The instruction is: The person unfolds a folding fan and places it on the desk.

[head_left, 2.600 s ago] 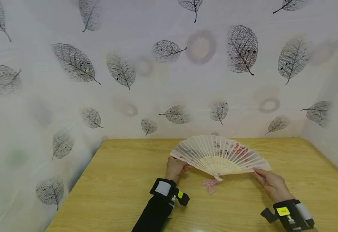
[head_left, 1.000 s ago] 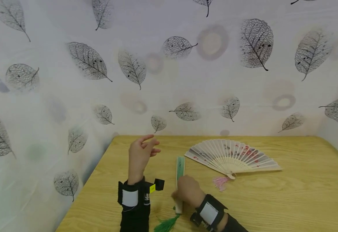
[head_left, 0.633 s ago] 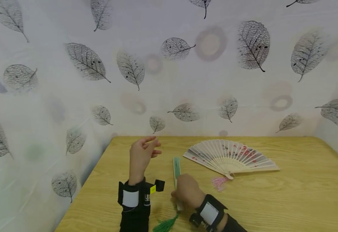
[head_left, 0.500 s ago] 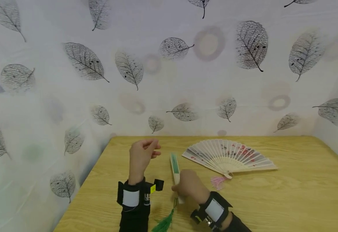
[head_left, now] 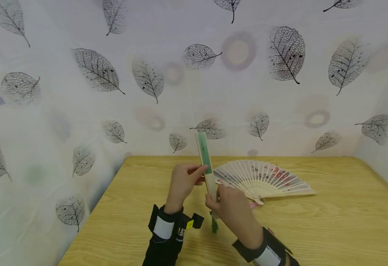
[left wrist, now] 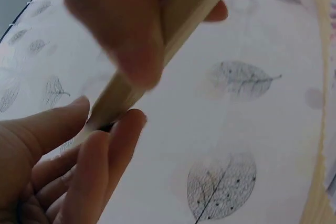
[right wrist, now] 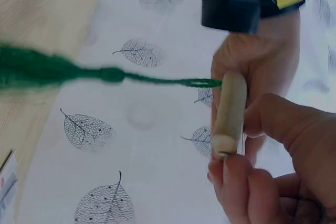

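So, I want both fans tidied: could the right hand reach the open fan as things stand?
Probably not without letting go: the right hand grips the folded fan. Otherwise the way looks free, with the open fan lying on the table beyond.

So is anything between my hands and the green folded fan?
Nothing visible: the right hand grips the folded fan near its lower end, the left hand higher up. The open fan lies on the table, not between them.

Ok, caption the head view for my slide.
A person's left grip and right grip hold a closed green folding fan above a wooden table, where a floral folding fan lies open.
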The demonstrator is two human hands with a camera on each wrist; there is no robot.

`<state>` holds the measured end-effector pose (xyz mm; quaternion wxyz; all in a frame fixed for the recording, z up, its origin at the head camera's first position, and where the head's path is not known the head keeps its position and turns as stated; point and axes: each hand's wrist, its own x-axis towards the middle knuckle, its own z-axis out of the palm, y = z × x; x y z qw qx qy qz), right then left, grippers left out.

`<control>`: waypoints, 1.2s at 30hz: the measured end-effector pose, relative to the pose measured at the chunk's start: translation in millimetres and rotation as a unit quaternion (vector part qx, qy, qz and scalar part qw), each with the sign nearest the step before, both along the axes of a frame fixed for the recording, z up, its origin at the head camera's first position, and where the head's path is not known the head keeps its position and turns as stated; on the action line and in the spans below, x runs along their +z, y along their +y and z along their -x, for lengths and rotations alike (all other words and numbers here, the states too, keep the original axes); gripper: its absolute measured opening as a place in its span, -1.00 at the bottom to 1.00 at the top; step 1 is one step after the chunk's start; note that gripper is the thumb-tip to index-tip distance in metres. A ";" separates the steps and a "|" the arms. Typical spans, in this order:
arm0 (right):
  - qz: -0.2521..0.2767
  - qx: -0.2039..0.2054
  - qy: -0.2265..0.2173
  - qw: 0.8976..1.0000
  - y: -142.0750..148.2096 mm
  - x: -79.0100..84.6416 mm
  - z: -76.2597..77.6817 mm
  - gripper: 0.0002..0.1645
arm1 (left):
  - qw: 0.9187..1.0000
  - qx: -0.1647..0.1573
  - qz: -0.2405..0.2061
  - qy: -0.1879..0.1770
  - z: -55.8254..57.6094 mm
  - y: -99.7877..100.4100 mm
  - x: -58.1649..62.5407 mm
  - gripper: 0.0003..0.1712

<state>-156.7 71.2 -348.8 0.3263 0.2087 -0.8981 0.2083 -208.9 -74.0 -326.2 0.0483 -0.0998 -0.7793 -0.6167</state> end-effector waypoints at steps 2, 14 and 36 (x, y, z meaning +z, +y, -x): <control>-0.013 -0.006 0.034 0.999 3.8 -2.0 -4.1 -0.62 | 1.000 -0.015 -0.013 0.001 -2.0 4.9 -0.1 -0.66; 0.023 -0.016 -0.019 0.999 38.2 0.7 -7.2 -0.63 | 0.990 -0.130 -0.023 -0.049 -9.8 24.4 -7.9 -0.71; 0.320 0.107 -0.425 0.840 103.2 15.4 16.6 -0.64 | 0.972 -0.198 -0.068 -0.106 -12.1 34.3 -13.5 -0.66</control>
